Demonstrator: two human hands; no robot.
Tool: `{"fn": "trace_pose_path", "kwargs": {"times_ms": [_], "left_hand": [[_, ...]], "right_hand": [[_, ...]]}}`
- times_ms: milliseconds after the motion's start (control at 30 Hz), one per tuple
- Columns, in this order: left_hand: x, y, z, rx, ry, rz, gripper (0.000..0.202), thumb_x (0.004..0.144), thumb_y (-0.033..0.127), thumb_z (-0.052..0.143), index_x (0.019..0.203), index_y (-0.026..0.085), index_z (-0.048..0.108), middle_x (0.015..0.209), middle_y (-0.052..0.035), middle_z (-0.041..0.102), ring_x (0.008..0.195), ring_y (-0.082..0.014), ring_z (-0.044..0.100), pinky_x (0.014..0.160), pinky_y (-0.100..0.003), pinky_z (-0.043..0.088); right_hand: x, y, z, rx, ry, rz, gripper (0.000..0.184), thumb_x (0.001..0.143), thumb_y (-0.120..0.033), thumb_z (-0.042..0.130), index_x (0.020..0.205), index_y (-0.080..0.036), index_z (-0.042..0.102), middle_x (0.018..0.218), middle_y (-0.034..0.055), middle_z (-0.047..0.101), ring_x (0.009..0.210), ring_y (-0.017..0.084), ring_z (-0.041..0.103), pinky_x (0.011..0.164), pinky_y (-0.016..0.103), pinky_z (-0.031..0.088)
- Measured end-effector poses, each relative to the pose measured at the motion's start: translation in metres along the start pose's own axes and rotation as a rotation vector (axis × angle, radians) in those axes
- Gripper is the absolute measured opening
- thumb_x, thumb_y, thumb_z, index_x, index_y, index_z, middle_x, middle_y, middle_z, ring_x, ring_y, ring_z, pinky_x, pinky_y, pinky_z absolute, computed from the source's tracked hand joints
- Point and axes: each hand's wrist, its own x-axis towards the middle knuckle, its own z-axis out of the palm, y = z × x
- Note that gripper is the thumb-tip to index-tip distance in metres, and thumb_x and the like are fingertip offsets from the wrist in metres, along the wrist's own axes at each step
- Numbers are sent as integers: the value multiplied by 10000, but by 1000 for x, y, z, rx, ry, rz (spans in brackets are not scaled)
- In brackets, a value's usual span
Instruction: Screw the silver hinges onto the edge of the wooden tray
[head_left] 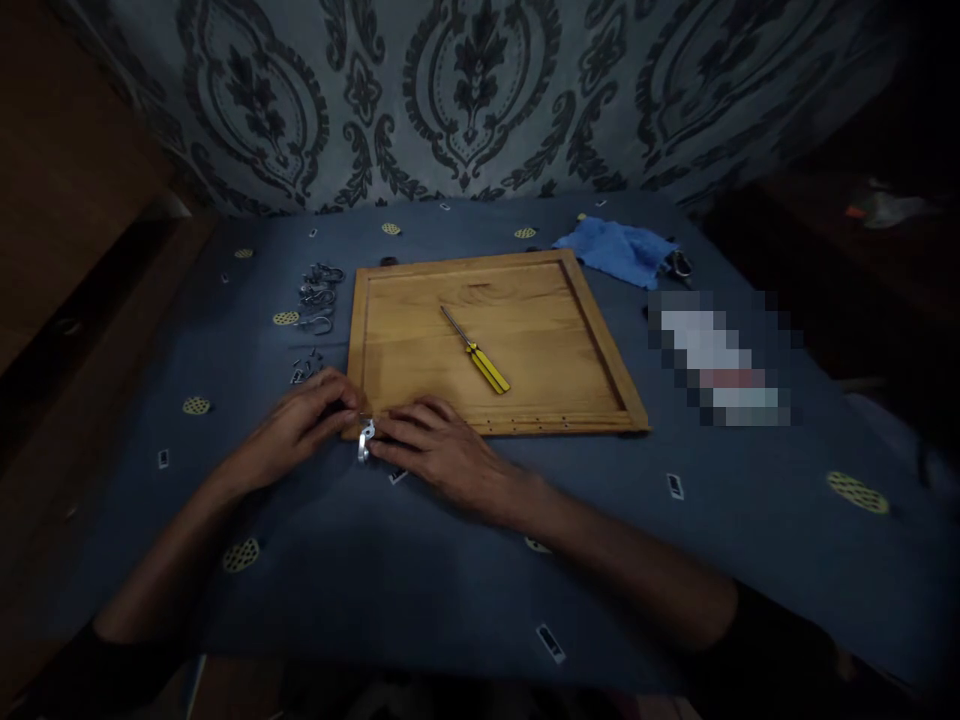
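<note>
A wooden panel with a raised frame (420,300) lies on the blue cloth, small dark holes along its near edge. At its near left corner a shiny metal hook (365,443) sits against the frame, its curve hanging over the edge. My right hand (450,455) steadies this hook with thumb and fingertips, the other fingers lying over the frame. My left hand (296,425) is closed in a pinch just above the hook; what it holds, if anything, is too small to make out. A yellow-handled screwdriver (487,370) rests on the panel.
Left of the panel lie several metal hooks (319,290) in a pile and several small screws (304,365). A blue rag (619,250) sits behind the panel's right corner. Some blurred-out item (712,355) is at the right. A patterned curtain (480,100) hangs behind.
</note>
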Motion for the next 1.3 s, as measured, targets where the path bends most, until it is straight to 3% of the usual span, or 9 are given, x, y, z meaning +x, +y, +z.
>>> {"fn": "trace_pose_path", "kwargs": {"times_ms": [167, 633, 1300], "left_hand": [[3, 7, -8, 5, -102, -19, 218, 1087, 383, 488, 1023, 225, 624, 1054, -45, 631, 994, -219, 631, 892, -359, 518], [7, 10, -13, 14, -196, -32, 269, 1100, 429, 455, 1070, 240, 644, 1138, -51, 648, 1087, -237, 610, 982, -392, 516], [19, 20, -16, 123, -305, -48, 344, 1096, 467, 418, 959, 219, 614, 1002, -37, 564, 955, -227, 561, 859, -348, 484]], "right_hand": [[0, -1, -1, -8, -7, 15, 356, 1084, -159, 549, 1413, -248, 650, 1419, 56, 720, 1357, 238, 564, 1124, 465, 465], [-1, -2, -1, 14, -5, 28, 367, 1071, -163, 575, 1423, -233, 652, 1438, 68, 707, 1370, 251, 541, 1147, 478, 447], [-1, -1, 0, -16, 1, 17, 336, 1093, -203, 550, 1411, -227, 656, 1460, 48, 694, 1363, 249, 548, 1146, 443, 435]]}}
